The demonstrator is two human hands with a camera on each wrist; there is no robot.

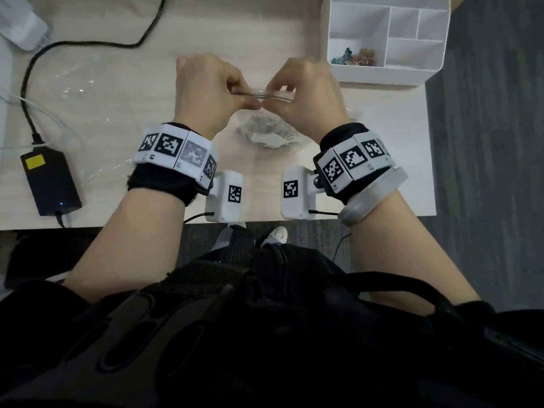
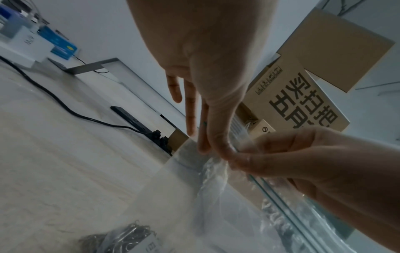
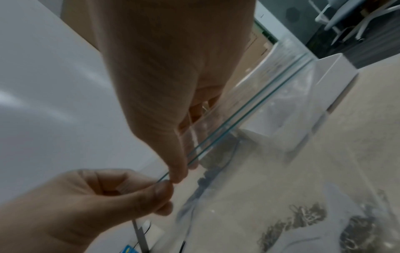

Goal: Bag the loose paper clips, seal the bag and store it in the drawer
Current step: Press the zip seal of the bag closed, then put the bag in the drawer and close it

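left hand (image 1: 206,89): my fingers (image 3: 160,191) are clamped on the zip strip at the top of the clear zip bag (image 1: 266,134), thumb against forefinger, holding it up off the bench (image 1: 117,107)

right hand (image 1: 309,89): same deal, pinching that strip right beside the left, thumb tips pretty much touching. From the right wrist view my thumb and forefinger (image 3: 179,167) sit either side of the two thin green seal lines

zip bag: hangs from my fingers between both wrists, bottom resting on the bench near the front edge. Can't tell how much of the strip is actually closed

paper clips (image 2: 127,234): dark silvery heap at the bottom of the bag, with a small white label among them

drawer organizer (image 1: 388,39): white, divided into compartments, sits at the far right of the bench, well apart from the bag. One front compartment has a little pile of colourful bits (image 1: 354,58), too small to name

other stuff: black power brick (image 1: 50,184) with a yellow sticker on my left near the bench edge, its black cable (image 1: 88,44) looping away. Also a sheet of clear plastic (image 1: 73,92) lying flat left of my hands
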